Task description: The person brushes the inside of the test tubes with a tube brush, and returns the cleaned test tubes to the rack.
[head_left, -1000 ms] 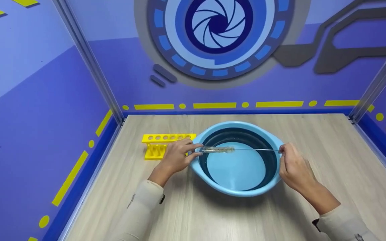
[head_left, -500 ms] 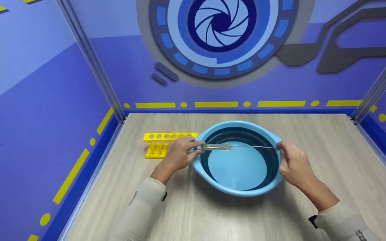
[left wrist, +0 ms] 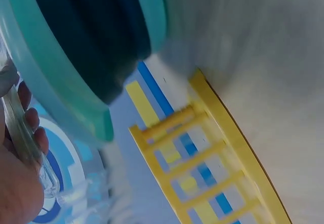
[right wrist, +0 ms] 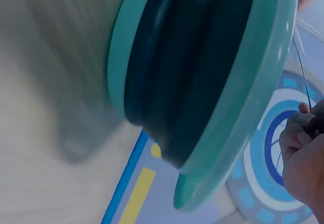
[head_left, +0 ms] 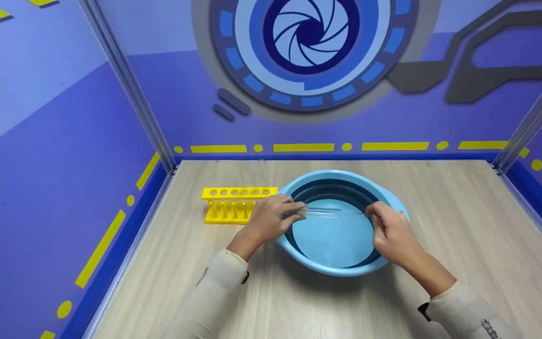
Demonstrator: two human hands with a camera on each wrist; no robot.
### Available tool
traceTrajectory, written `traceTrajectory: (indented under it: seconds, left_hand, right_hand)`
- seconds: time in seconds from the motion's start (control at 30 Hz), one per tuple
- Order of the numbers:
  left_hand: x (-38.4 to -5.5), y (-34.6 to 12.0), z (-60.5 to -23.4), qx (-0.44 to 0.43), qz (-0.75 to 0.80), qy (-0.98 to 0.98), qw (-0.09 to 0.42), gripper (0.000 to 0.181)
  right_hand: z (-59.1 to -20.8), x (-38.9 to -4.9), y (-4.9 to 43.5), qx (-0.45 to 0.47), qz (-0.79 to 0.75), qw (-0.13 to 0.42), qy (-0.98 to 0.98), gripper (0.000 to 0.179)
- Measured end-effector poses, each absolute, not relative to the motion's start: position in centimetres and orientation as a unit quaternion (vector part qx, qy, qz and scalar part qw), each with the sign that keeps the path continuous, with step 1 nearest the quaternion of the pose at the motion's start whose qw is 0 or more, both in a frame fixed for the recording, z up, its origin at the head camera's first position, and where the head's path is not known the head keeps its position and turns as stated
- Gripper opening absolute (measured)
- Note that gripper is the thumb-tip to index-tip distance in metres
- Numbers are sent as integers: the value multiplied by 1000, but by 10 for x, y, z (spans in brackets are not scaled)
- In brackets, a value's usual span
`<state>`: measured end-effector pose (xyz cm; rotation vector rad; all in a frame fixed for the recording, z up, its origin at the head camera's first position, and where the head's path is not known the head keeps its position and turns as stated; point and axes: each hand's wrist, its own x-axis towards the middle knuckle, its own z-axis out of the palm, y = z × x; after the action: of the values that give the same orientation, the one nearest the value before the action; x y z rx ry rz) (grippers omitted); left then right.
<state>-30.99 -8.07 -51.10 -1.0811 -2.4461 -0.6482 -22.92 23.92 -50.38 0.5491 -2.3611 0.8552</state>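
Shifted inward since half a second earlier, a person's right grip [head_left: 395, 235] has left the edge of the blue basin [head_left: 337, 271] and now hangs over its inside, nearer the left grip [head_left: 271, 216], which has itself edged rightward over the near-left rim. Between them, above the basin, lies a clear tube [head_left: 325, 210], held roughly level. The left grip pinches the tube between thumb and fingers; the right clasps the thin wire [right wrist: 304, 80] of a brush [left wrist: 19, 128], whose bristles sit deeper in the tube than before. Just left of the basin, a yellow rack [head_left: 239, 197] stands on the wood-grain bench [head_left: 459, 207], partly hidden by the left grip, before a patterned blue wall [head_left: 346, 127].
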Motion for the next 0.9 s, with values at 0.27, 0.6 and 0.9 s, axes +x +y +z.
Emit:
traceTrajectory:
  seconds: [0.27,0.6,0.9]
  left_hand:
    - [-309,-64,-510,-391,-224,-868,208,32]
    - [-306,-60,-516,-380,-218,-870,226,31]
    - [-305,-54,-514,-363,-205,-877,239,29]
  right_hand:
    - [-508,-229,234,205,344,289,-870,19]
    - [-513,-229,236,191,358,255,-878,22]
    - [-511,-228,237,188,376,240,-875,22]
